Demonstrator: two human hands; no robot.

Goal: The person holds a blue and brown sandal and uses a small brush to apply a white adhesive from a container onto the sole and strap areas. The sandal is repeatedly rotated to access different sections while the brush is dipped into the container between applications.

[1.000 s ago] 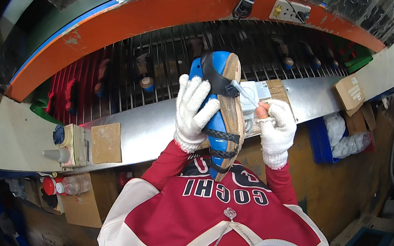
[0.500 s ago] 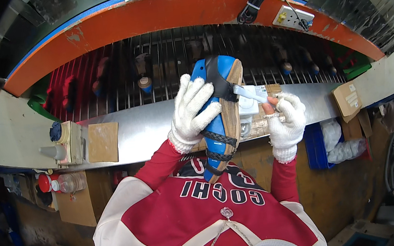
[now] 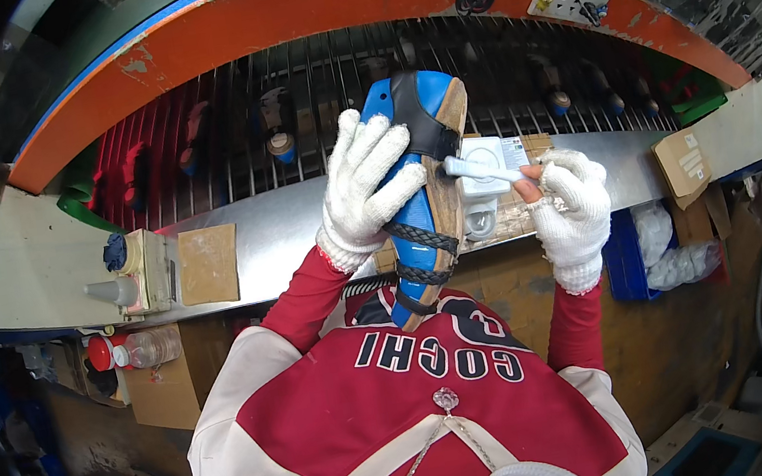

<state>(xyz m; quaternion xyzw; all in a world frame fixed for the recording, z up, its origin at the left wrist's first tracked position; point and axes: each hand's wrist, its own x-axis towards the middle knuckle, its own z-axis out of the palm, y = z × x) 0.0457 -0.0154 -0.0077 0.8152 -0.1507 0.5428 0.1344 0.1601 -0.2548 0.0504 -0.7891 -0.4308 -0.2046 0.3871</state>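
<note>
A sandal (image 3: 444, 208) with a brown, wood-look sole edge and black straps, some of them braided, sits on a blue shoe last (image 3: 408, 203). White-gloved, my left hand (image 3: 363, 182) holds it from the left, its thumb across the blue last; the palm side is hidden. The sandal is turned so its sole edge faces right. A white brush-like tool (image 3: 480, 168) is pinched between bare fingertips of my right hand (image 3: 570, 211), whose glove leaves those tips uncovered. Its dark tip is at the sole edge, just below the wide black strap.
Behind stands a conveyor of metal rods (image 3: 320, 81) carrying several lasts, under an orange beam (image 3: 271, 10). On the metal ledge are a white container (image 3: 483, 153), a brown board (image 3: 208, 265) and a small box (image 3: 684, 166). A blue bin (image 3: 630, 254) hangs at right, a clear jar (image 3: 155, 348) at left.
The brush tip has moved from the black strap's lower end down to the sole edge below it. My right hand has shifted slightly right. The left hand still holds the sandal.
</note>
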